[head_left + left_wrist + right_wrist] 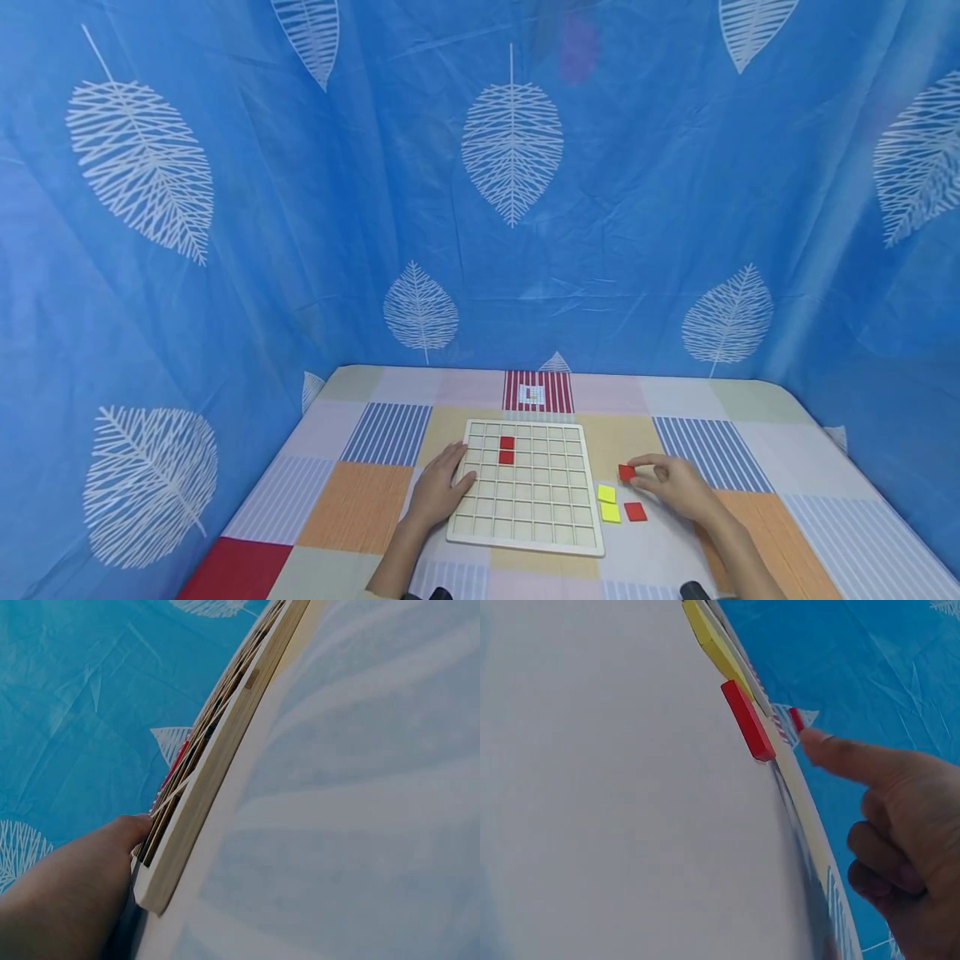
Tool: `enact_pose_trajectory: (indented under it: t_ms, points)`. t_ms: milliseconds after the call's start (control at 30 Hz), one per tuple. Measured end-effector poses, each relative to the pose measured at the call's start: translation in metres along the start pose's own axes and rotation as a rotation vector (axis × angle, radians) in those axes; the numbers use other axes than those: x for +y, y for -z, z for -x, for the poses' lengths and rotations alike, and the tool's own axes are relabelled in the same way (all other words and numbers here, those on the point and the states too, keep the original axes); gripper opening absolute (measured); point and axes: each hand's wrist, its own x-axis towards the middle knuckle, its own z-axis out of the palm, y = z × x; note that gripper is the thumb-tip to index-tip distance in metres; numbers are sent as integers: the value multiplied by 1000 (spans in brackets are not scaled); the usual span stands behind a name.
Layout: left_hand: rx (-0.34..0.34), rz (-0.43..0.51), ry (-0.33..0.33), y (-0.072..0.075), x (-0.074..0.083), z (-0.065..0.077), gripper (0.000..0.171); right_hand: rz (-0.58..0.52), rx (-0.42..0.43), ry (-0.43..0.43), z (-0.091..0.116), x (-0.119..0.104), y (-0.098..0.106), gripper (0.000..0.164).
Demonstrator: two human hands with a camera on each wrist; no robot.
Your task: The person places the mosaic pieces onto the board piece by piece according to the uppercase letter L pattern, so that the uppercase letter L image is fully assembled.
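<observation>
A pale wooden grid board [534,500] lies in front of me, with two red square tiles [507,443] one below the other in its upper left cells. My left hand [441,483] rests on the board's left edge, its thumb reaching over the rim; the left wrist view shows the board's thick side [217,772]. To the right of the board, my right hand [677,486] pinches another red tile [626,473] between thumb and fingertips. Below it on the table lie a loose red tile [636,512] and two yellow tiles [611,513], close to the board's right edge.
Behind the board lies a small white card [532,395] with a grid and coloured marks. A patchwork tablecloth [345,508] covers the table. Blue curtains [615,208] with white leaf prints hang at the back and both sides.
</observation>
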Motion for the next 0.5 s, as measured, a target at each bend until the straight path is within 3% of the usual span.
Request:
enact_pose_trajectory:
  t_ms: [300, 500]
  points:
    - [-9, 14, 3, 0, -1, 0, 54, 26, 65, 173, -14, -42, -13, 32]
    - [0, 5, 0, -1, 0, 0, 54, 25, 37, 180, -24, -77, -37, 29]
